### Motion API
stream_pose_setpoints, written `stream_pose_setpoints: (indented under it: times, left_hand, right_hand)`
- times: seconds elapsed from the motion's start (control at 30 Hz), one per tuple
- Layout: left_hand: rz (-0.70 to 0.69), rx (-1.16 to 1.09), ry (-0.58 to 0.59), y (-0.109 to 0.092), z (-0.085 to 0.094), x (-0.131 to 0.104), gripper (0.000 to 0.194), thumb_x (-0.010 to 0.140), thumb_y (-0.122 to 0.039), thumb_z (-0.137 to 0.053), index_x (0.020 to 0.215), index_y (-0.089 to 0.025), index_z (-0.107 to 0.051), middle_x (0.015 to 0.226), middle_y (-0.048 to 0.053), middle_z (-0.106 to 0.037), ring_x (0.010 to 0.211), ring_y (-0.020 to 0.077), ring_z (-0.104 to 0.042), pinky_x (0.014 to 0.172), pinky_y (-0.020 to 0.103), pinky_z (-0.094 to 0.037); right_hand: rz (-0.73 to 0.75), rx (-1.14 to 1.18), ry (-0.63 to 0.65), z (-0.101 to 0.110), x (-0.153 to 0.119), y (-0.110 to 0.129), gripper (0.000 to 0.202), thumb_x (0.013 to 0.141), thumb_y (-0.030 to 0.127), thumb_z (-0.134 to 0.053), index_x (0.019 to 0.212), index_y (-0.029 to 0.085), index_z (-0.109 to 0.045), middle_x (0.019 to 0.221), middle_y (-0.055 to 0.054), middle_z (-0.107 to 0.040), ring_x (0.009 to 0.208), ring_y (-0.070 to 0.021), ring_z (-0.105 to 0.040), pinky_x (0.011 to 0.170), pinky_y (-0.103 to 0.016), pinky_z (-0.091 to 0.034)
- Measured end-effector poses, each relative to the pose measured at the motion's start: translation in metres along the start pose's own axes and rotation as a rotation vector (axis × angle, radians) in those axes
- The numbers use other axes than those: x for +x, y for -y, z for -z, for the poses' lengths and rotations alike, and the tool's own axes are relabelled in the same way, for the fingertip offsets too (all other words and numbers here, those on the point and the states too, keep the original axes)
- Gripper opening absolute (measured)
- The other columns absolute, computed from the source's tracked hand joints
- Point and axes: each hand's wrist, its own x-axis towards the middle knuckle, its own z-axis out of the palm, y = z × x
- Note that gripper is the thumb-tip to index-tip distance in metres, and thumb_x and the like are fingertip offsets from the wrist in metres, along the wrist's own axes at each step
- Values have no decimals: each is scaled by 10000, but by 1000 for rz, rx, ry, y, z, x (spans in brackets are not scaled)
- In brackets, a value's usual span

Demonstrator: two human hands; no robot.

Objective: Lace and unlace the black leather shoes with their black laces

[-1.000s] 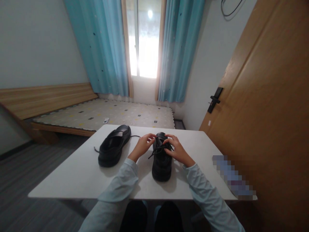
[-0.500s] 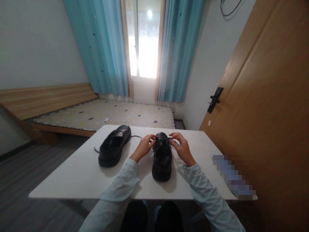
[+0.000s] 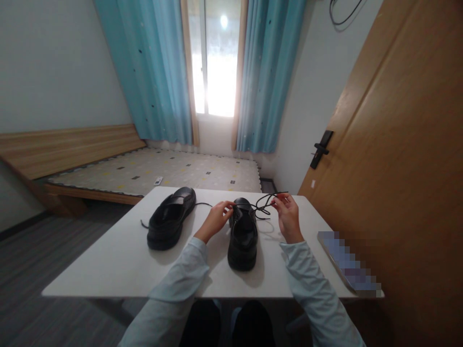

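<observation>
A black lace-up shoe point(image 3: 243, 253) stands on the white table point(image 3: 108, 270), toe away from me. My left hand point(image 3: 216, 219) pinches the left edge of its upper beside the eyelets; whether its fingertips also hold lace is hard to see. To the shoe's right, my right hand point(image 3: 288, 217) is raised above the table, thumb and fingers closed on a black shoelace point(image 3: 263, 208). The lace hangs in loose loops between that hand and the shoe. A second black shoe point(image 3: 164, 233) sits to the left, with lace ends sticking out on both sides.
A blurred flat item point(image 3: 347, 262) lies along the table's right edge. Close by on the right is a wooden door point(image 3: 394, 168). Behind the table stands a bed point(image 3: 173, 168) with a small white object point(image 3: 158, 180) on it.
My right hand has moved from the shoe's eyelets to the right and drawn the lace out into loops. The left hand and both shoes stay in place.
</observation>
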Motion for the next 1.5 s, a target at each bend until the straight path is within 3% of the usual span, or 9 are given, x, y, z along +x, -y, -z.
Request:
stream_pose_setpoints:
  times: [0.43,0.63,0.7,0.83,1.0,1.1,1.23,1.37,1.5]
  left_hand:
    - [-1,10,-1,-1,1,0,215,831,-229,-508,1004,-177,-626,985,73,-647,746,147,-627,726,306,-527]
    - [7,3,-4,-3,1,0,214,833,-241,-508,996,-178,-632,978,70,-644,748,147,-624,704,293,-527]
    - [3,3,-7,-3,1,0,209,834,-247,-509,987,-177,-634,983,71,-642,749,146,-621,691,286,-527]
    - [-1,-13,-22,-3,1,0,191,825,-254,-532,967,-179,-636,977,67,-646,750,147,-620,678,281,-526]
    - [-10,-8,-57,-2,2,1,157,827,-255,-542,920,-173,-637,941,57,-659,769,155,-621,712,293,-521]
    - [-21,6,-69,-3,2,1,144,832,-250,-535,901,-173,-635,933,54,-662,771,156,-616,738,307,-518]
    - [-13,-7,-66,-4,1,1,111,824,-219,-537,877,-176,-624,910,41,-666,765,154,-614,720,298,-519]
    - [-13,-17,-78,-4,-1,2,73,810,-197,-546,843,-179,-608,878,35,-665,768,157,-616,711,294,-515]
    - [-7,-19,-93,-2,-3,3,51,803,-178,-549,830,-179,-592,856,33,-658,756,156,-609,724,299,-504]
  right_hand:
    - [68,56,-146,8,7,3,238,682,263,-663,858,201,-516,749,40,-569,648,-100,-584,691,-279,-483]
    - [89,-109,-235,17,13,-7,220,679,269,-639,857,187,-538,790,0,-592,721,-141,-593,709,-307,-480]
    - [55,-247,-167,19,13,-12,200,675,270,-623,841,173,-568,822,-35,-617,767,-171,-596,721,-332,-480]
    - [-22,-505,101,17,9,-18,224,664,265,-609,864,164,-605,921,-91,-656,817,-218,-608,788,-410,-480]
    - [144,-758,287,5,-2,-13,191,737,301,-581,863,171,-641,998,-116,-663,1003,-274,-588,940,-474,-410]
    - [223,-779,356,-3,-9,-6,294,794,404,-569,960,169,-629,1059,-125,-657,1039,-278,-585,969,-487,-390]
    - [197,-811,517,-9,-15,-3,477,788,491,-586,1152,183,-557,1221,-122,-598,1166,-298,-523,1048,-560,-274]
    - [161,-766,695,-10,-19,-10,612,773,500,-610,1270,170,-473,1321,-148,-517,1243,-278,-466,1055,-482,-326]
    - [121,-730,760,-10,-21,-19,614,798,482,-588,1310,179,-436,1346,-148,-492,1251,-265,-463,1061,-457,-338]
